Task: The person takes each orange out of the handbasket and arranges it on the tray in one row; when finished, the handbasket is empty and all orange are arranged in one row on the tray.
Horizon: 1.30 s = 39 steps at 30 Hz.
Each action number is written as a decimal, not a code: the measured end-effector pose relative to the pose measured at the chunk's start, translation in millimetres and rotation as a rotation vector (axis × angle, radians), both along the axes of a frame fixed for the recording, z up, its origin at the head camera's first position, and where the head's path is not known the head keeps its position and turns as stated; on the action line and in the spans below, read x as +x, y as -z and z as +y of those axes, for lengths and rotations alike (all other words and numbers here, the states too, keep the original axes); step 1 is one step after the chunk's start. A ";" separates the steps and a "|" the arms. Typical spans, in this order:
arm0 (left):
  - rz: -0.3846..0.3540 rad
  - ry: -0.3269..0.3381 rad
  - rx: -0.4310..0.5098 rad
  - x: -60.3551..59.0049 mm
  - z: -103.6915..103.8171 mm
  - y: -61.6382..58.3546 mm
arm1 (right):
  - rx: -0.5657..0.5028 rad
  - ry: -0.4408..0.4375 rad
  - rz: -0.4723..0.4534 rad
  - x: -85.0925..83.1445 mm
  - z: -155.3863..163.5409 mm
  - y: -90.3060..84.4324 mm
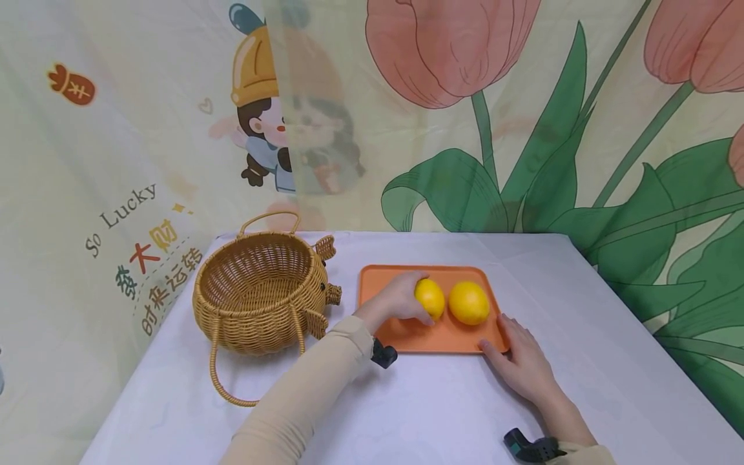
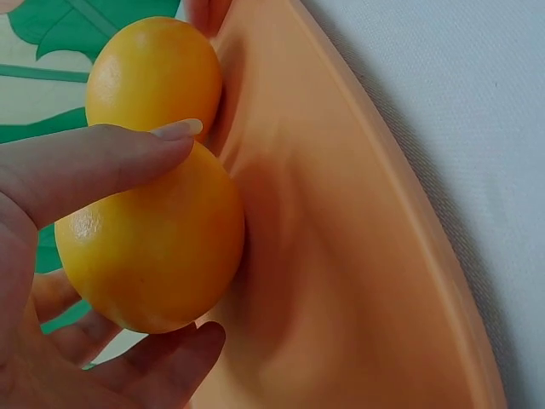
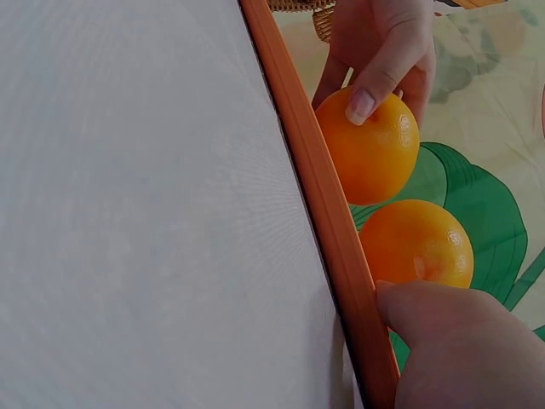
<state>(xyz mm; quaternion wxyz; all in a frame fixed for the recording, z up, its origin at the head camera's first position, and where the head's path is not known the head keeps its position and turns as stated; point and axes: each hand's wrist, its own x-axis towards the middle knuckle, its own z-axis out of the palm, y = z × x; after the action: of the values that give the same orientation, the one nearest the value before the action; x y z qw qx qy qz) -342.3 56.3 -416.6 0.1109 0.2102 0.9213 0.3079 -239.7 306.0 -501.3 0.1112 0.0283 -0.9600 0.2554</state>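
Oranges, two, yellow-orange, lying side by side on an orange tray (image 1: pixel 407 339) near the middle of the worktop (image 1: pixel 442 407).

Left orange (image 1: pixel 430 298): on the tray's left half, just beside its neighbour. Held by the left hand (image 1: pixel 395 302), fingers curled round it; the left wrist view shows the thumb across its top and the other fingers underneath, the fruit against the tray floor.

Right orange (image 1: pixel 468 302): on the tray's right half, not held by either hand. In the wrist views the two fruits look to be touching or very nearly so; which cannot be told for certain.

Right hand (image 1: pixel 523 361): rests at the tray's near right corner, fingers fairly straight, thumb tip on the rim. It grips nothing; the right wrist view shows the thumb lying against the tray edge below the right orange.

Tray: rectangular, rounded corners, shallow raised rim, flat on the worktop's pale cloth.

Wicker basket (image 1: pixel 261 297): round, woven, tan, with a loop handle at the back and a long one trailing forward; stands left of the tray, close to it but apart. Interior as seen holds nothing.

Sleeve (image 1: pixel 302 400): beige, covers the left forearm, a black wrist mount at the cuff.

Backdrop (image 1: pixel 523 129): printed fabric with pink tulips, green leaves and a cartoon figure, hung behind the worktop.
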 end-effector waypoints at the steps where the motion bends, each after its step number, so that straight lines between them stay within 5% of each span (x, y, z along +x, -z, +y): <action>1: 0.001 0.000 0.000 -0.5 -0.3 0.5 | 0.000 0.001 -0.001 -0.1 0.2 0.4; 30: 0.032 0.008 0.013 -0.3 -1.1 -1.3 | 0.008 0.005 0.009 -0.3 0.1 -0.9; 39: -0.007 -0.015 0.036 2.4 -5.2 -3.7 | 0.010 0.023 -0.022 0.2 -0.9 -0.3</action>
<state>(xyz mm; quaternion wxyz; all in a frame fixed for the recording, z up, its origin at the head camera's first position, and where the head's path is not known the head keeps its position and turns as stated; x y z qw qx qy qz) -340.0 51.1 -412.9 0.1080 0.2042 0.9168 0.3259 -239.4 305.2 -501.0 0.1033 0.0148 -0.9627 0.2497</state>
